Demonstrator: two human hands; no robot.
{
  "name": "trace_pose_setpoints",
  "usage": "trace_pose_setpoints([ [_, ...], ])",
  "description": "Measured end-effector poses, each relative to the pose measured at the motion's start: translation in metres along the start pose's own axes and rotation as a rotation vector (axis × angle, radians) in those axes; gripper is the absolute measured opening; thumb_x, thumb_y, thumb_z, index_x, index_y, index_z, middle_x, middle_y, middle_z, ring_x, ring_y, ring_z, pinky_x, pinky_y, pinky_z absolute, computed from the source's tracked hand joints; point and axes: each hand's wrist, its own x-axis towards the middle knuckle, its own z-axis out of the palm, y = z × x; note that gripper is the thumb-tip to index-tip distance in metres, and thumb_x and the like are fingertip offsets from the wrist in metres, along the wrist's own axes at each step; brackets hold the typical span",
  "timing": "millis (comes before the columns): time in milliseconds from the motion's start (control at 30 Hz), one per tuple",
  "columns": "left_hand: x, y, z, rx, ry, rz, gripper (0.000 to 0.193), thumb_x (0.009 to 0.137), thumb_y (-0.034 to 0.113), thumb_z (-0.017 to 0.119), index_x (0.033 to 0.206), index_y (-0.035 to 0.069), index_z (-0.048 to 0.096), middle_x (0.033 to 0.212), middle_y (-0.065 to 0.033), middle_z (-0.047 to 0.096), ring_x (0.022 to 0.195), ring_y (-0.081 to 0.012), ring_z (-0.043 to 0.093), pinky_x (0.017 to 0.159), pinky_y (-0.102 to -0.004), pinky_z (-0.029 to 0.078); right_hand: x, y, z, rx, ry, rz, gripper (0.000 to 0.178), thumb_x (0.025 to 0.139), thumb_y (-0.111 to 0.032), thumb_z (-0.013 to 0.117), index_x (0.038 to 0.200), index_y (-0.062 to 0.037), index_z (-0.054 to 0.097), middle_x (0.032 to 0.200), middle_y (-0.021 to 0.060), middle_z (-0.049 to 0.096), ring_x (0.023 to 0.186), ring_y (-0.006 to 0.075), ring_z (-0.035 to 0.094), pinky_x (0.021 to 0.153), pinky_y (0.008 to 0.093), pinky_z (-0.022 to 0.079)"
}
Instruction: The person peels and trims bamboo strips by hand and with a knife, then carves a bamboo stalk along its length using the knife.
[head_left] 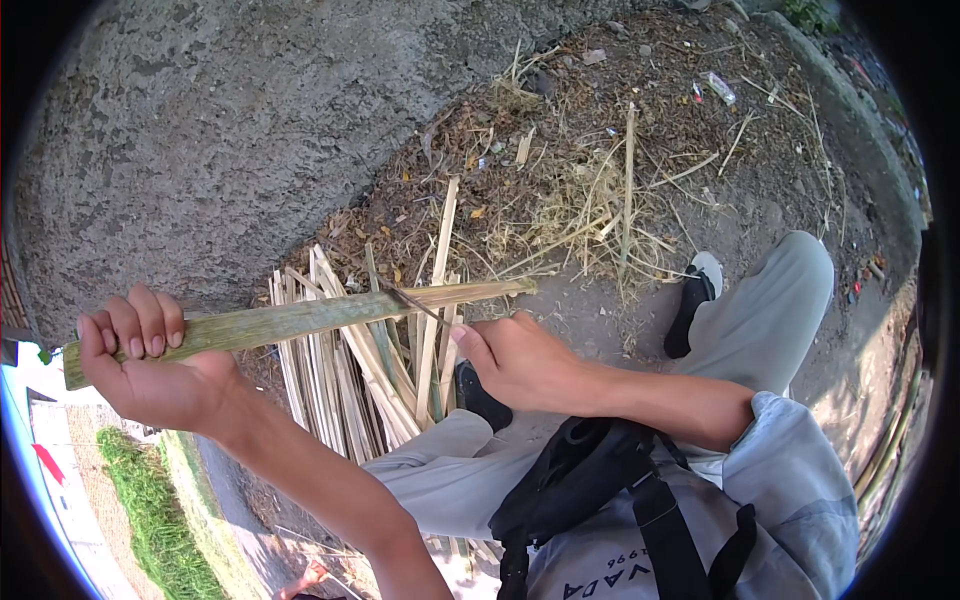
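Note:
My left hand (pixel 165 365) grips the thick end of a split bamboo piece (pixel 290 318), its fingers wrapped round it. The piece reaches across to the right, green-grey along most of its length and pale where it narrows to a frayed tip. My right hand (pixel 530 368) is closed around a knife whose handle is hidden in the fist. Its thin dark blade (pixel 424 308) lies slantwise across the bamboo, where the pale part begins. Below the piece leans a bundle of pale split bamboo strips (pixel 335 365), beside my foot.
A rough concrete wall (pixel 240 130) rises at the far left. Shavings and dry litter (pixel 560 210) cover the ground ahead, with an upright strip (pixel 628 190) and a clear plastic piece (pixel 719 88). A concrete curb (pixel 850 110) bounds the far right. Grass (pixel 150 505) grows at lower left.

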Motion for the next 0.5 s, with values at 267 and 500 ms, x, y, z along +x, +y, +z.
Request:
trace_pose_setpoints([
  [267, 0.006, 0.000, -0.037, -0.203, -0.236, -0.057, 0.033, 0.097, 0.016, 0.042, 0.067, 0.014, 0.031, 0.058, 0.0012, 0.028, 0.046, -0.0076, 0.025, 0.039, -0.0224, 0.021, 0.026, 0.018, 0.001, -0.019, -0.047, 0.099, 0.056, 0.101, -0.032, 0.039, 0.068, 0.0090, 0.059, 0.063, 0.0302, 0.058, 0.066, 0.0492, 0.059, 0.071, 0.0531, 0.049],
  [500, 0.001, 0.010, -0.044, -0.304, -0.390, -0.078, 0.032, 0.096, 0.015, 0.042, 0.066, 0.015, 0.032, 0.059, 0.0008, 0.030, 0.047, -0.0079, 0.025, 0.040, -0.0231, 0.021, 0.027, 0.009, 0.004, -0.017, -0.167, 0.172, 0.053, 0.102, -0.030, 0.037, 0.074, 0.0083, 0.060, 0.064, 0.0307, 0.057, 0.069, 0.0496, 0.059, 0.070, 0.0544, 0.046],
])
